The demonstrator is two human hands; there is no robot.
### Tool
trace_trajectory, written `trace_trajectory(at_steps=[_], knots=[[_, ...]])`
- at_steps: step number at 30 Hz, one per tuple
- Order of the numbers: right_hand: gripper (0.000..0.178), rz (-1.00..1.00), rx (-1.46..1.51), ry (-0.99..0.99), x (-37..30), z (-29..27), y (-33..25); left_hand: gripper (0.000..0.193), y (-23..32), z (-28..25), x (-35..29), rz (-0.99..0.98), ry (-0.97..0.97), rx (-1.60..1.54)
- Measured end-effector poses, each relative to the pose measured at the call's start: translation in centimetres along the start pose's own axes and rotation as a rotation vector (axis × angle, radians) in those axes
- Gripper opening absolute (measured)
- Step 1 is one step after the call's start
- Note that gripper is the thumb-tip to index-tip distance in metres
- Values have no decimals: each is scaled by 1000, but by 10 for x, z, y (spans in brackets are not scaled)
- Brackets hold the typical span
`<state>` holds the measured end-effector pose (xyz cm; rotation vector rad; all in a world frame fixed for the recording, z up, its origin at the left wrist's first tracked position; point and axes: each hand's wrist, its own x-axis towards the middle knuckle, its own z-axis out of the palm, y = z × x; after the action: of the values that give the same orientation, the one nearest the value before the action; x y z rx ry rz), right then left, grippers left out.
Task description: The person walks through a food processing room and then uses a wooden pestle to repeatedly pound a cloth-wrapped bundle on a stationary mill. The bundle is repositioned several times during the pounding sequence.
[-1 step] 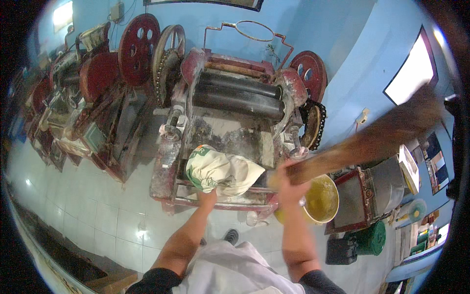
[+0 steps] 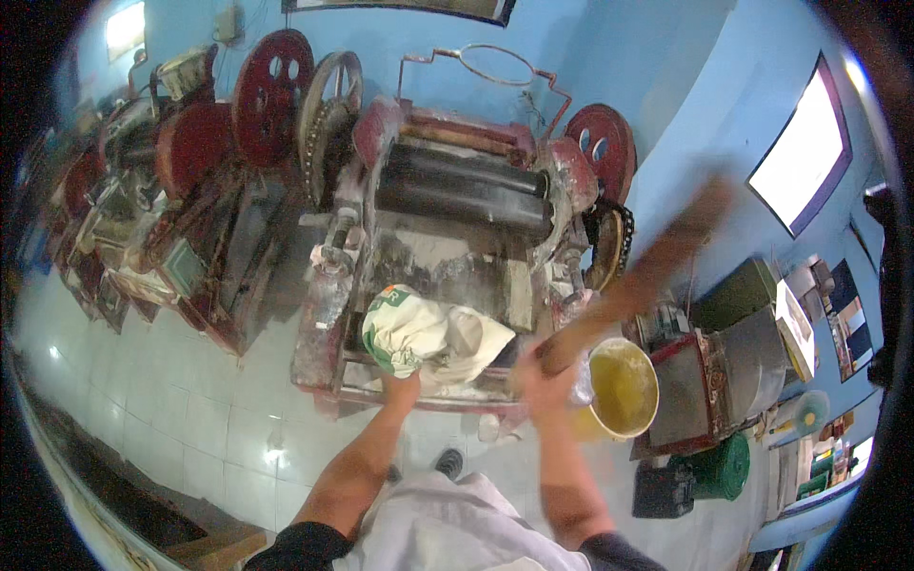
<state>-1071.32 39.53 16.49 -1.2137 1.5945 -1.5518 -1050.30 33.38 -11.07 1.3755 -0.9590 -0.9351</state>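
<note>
My left hand is closed on the near edge of a bunched white cloth sack with green print and an orange patch. The sack lies on the front tray of a floury roller machine with two dark rollers. Held at its near end by my right hand, a long brown wooden stick slants up and to the right. Its far end is smeared by motion. My right hand is slightly blurred too, beside the machine's front right corner.
A yellow bucket with pale residue stands right of my right hand. Beyond it are a metal-sided machine, a green bin and a black container. Another red wheeled machine stands at left on the tiled floor.
The wooden stick has swung left and turned steeper, its far end leaving the bright window at right. My right hand has shifted slightly left and nearer. My left hand and the sack barely moved.
</note>
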Motion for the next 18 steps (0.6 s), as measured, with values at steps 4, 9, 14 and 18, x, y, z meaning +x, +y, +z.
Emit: trace_trajectory(at_steps=[4, 9, 14, 18], knots=[[61, 471, -564, -494, -91, -47, 198, 77, 33, -10, 1, 102, -24, 538], [29, 540, -203, -369, -109, -63, 204, 81, 145, -19, 15, 652, -316, 860], [56, 443, -65, -380, -82, -68, 141, 43, 182, 14, 97, 591, -393, 564], [47, -47, -94, -110, -38, -93, 64, 36, 259, 76, 91, 381, -202, 85]])
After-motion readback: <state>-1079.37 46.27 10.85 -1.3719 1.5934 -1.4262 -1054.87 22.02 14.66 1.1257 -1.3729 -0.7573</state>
